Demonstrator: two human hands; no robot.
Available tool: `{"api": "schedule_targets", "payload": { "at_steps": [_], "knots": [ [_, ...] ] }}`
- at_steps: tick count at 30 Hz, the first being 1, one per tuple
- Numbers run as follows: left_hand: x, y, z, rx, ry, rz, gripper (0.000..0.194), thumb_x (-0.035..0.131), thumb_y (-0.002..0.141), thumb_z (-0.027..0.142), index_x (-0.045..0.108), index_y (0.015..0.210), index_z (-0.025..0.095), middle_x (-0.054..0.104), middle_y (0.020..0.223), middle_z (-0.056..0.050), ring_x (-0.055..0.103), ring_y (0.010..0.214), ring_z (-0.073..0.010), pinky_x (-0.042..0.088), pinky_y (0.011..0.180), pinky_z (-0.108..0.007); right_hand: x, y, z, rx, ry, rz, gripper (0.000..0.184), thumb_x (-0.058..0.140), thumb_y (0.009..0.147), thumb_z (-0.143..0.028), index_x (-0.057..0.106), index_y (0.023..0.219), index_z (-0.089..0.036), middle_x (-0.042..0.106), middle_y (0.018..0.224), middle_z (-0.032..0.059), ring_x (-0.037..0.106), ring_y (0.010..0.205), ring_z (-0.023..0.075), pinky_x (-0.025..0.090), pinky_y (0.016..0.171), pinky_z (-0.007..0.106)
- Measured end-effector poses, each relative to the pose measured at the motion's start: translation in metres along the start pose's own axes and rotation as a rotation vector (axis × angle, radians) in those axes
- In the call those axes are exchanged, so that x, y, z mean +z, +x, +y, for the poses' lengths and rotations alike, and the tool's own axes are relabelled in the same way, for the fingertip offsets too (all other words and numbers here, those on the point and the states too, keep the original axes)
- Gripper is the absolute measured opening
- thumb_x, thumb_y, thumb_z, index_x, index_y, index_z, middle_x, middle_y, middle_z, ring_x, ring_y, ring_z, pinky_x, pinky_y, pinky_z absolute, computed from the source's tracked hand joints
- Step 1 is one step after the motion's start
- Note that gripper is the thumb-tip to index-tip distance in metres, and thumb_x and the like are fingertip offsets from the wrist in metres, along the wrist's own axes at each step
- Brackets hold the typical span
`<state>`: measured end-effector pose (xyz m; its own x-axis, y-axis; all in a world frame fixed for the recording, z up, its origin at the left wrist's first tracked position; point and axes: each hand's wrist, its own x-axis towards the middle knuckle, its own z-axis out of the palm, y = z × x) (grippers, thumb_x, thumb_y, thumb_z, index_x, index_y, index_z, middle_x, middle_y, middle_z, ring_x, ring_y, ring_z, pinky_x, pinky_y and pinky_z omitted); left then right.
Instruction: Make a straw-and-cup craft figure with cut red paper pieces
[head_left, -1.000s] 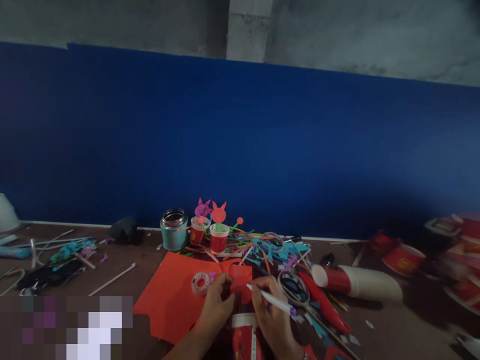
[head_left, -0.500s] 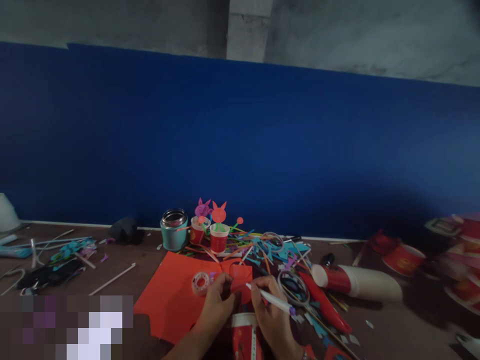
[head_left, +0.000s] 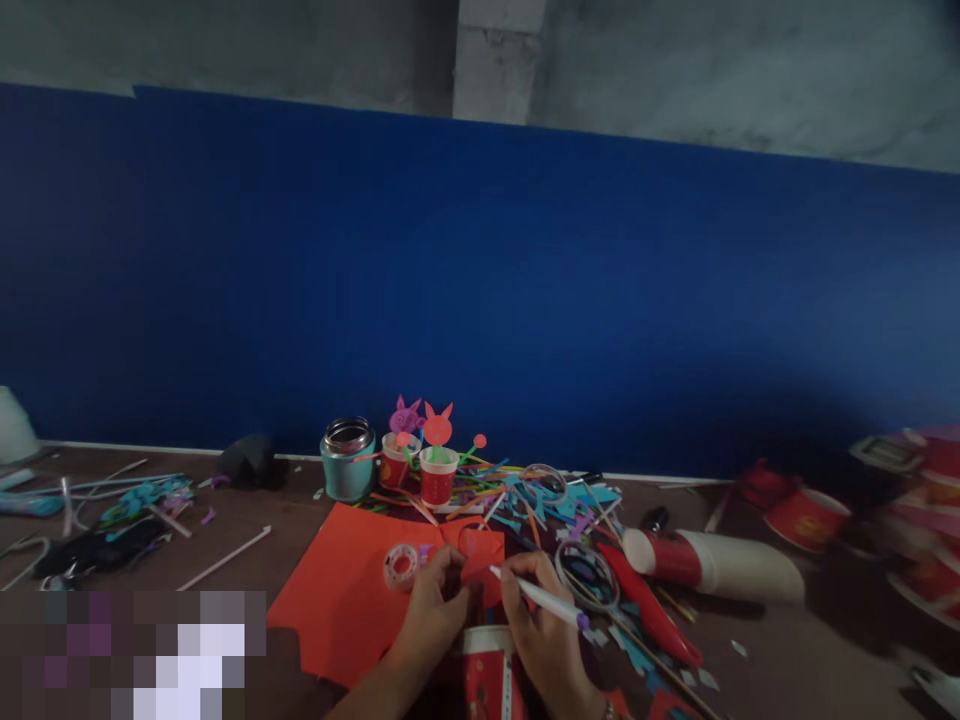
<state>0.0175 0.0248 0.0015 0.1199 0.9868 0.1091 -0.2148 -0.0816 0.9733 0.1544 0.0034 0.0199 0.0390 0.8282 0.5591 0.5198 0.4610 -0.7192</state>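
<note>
Between the fingers of my right hand (head_left: 541, 620) is a white marker pen (head_left: 549, 600) with a purple end, its tip touching or just over a small red paper piece (head_left: 480, 572). My left hand (head_left: 437, 603) pinches that paper's left edge with thumb and fingers. Directly below, near my wrists, a red and white paper cup (head_left: 486, 670) stands close to my body. Under and left of my left hand lies a large red paper sheet (head_left: 341, 590), with a roll of tape (head_left: 401, 567) on it.
Behind the sheet stand a teal steel jar (head_left: 349, 462) and a paper cup (head_left: 438, 478) bearing a red cat-eared figure. Strips and scraps (head_left: 570, 500) pile up behind my right hand. A cup stack (head_left: 712, 565) and a red pouch-like item (head_left: 652, 605) lie to the right.
The pen has shifted very slightly to the left over the red paper. My left hand stays in place on the paper.
</note>
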Motion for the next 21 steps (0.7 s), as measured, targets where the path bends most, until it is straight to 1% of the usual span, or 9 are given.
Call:
{"api": "schedule_targets", "payload": {
  "at_steps": [6,14,21],
  "knots": [
    [-0.0001,0.0005,0.0017,-0.006,0.016,0.008,0.013,0.062,0.063,0.017,0.050,0.068,0.016,0.056,0.062,0.002,0.050,0.057,-0.0108,0.038,0.053,-0.021,0.0003,0.0004,0.0009,0.008,-0.003,-0.020,0.012,0.047,0.084,-0.026,0.049,0.074,-0.020,0.056,0.068,0.0014,0.054,0.065,0.0159,0.045,0.062,0.027],
    [0.0016,-0.0003,0.0045,-0.029,0.001,0.019,0.015,0.063,0.062,0.018,0.050,0.067,0.017,0.056,0.061,0.002,0.051,0.056,-0.0114,0.038,0.051,-0.021,0.0003,0.0013,-0.0014,-0.032,0.006,0.043,0.011,0.049,0.081,-0.023,0.051,0.071,-0.020,0.057,0.065,0.0005,0.055,0.062,0.0151,0.046,0.058,0.025],
    [0.0006,0.0000,0.0002,-0.008,-0.005,0.005,0.015,0.063,0.062,0.017,0.049,0.068,0.017,0.055,0.062,0.002,0.051,0.057,-0.0113,0.038,0.053,-0.021,0.0005,0.0005,0.0000,-0.007,0.016,0.015,0.012,0.050,0.082,-0.025,0.051,0.071,-0.020,0.057,0.065,0.0006,0.054,0.061,0.0155,0.045,0.058,0.025]
  ]
}}
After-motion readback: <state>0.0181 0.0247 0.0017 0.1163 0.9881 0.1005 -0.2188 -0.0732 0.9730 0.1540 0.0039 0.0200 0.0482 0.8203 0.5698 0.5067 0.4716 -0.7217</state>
